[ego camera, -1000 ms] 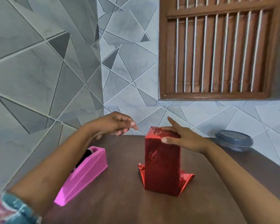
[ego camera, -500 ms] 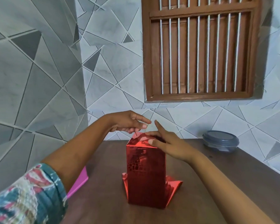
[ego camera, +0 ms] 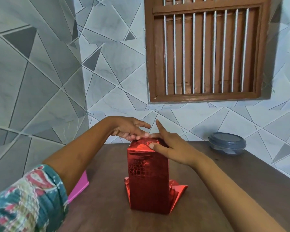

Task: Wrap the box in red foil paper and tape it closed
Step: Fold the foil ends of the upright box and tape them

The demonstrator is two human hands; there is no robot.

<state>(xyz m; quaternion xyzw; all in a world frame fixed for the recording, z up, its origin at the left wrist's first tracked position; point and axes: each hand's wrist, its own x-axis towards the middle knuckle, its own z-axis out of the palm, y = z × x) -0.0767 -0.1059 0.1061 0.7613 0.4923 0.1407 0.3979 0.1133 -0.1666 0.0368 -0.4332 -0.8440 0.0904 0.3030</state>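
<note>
Head view: upright on the brown tabletop [ego camera: 224,190], about in its middle, the box [ego camera: 148,178] covered in red foil paper, with loose foil flaps [ego camera: 177,191] spread out on the tabletop at both lower sides. On top of the box, folded foil held down by both hands. From the left, the left hand [ego camera: 129,129], its fingers [ego camera: 141,133] nearly straight and only lightly bent, tips touching the far left edge of the top fold; not possible to tell whether any tape under them. Over the right part of the top, the right hand [ego camera: 172,148] lying flat, fingers straight and spread, thumb pressing the front upper edge, index finger lifted and pointing away. Behind the left forearm, partly hidden, a pink tape dispenser [ego camera: 79,186] on the tabletop. At the far right corner, well apart from the box, a grey lidded container [ego camera: 227,143]. On the left arm, a patterned sleeve [ego camera: 27,201].
</note>
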